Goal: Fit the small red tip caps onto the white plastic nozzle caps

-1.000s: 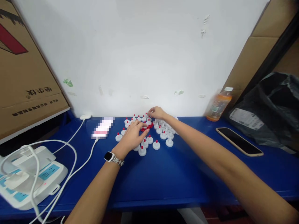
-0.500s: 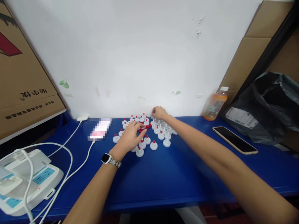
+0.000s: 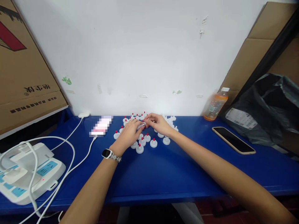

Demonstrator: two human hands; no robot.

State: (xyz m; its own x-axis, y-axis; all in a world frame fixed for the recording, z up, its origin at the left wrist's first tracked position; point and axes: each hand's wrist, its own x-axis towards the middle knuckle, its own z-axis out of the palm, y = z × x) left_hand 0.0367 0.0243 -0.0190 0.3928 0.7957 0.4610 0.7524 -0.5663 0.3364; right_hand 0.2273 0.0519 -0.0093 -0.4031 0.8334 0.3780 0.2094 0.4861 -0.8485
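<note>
My left hand [image 3: 129, 132] and my right hand [image 3: 161, 125] meet over the middle of a cluster of small white nozzle caps. Between their fingertips is a tilted white nozzle cap [image 3: 140, 125], partly covered by the fingers. Both hands are closed around it in a pinch. Around my left hand stand several white caps with red tips [image 3: 139, 148], upright on their round bases. White caps without red tips [image 3: 166, 141] lie beside and behind my right hand. Loose small red tips [image 3: 145, 125] are mostly hidden under the hands.
The blue table [image 3: 173, 174] runs up to a white wall. At left are a white power strip [image 3: 44, 174] with cables and a blurred phone [image 3: 101, 126]. At right are a dark phone [image 3: 233, 140], an orange drink bottle [image 3: 216, 104] and a grey plastic bag [image 3: 263, 105].
My right hand has moved left and nearer from the back of the white caps to my left hand. A white nozzle cap is now between the fingers. The view has shifted slightly.
</note>
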